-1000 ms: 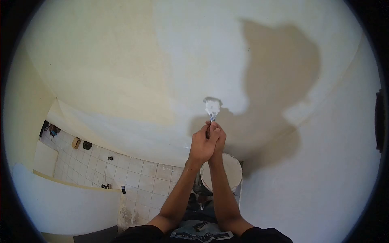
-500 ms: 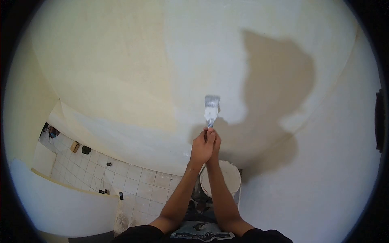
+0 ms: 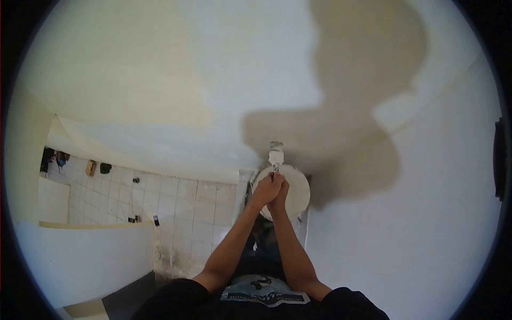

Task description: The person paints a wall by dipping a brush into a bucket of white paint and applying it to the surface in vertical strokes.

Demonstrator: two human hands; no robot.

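Observation:
A flat paintbrush (image 3: 276,156) points away from me, its bristles up at the wall and its neck coated in white paint. My left hand (image 3: 267,190) is closed around the handle, and my right hand (image 3: 279,198) is closed on it too, pressed close against the left. The wall (image 3: 229,96) in front carries a whiter painted area beside a yellowish one. Below my hands is a round bucket (image 3: 300,194) with pale, whitish contents, partly covered by my hands and right forearm.
Pale floor tiles (image 3: 176,200) stretch out at the left, with a phone (image 3: 156,220), a brown block (image 3: 91,168) and a dark object (image 3: 105,168) on them. A low white partition (image 3: 96,250) stands at lower left. Another wall (image 3: 394,240) rises close on the right.
The brush and both hands have come down the wall, closer over the bucket. My view has tilted downward, so more of the bucket and floor shows.

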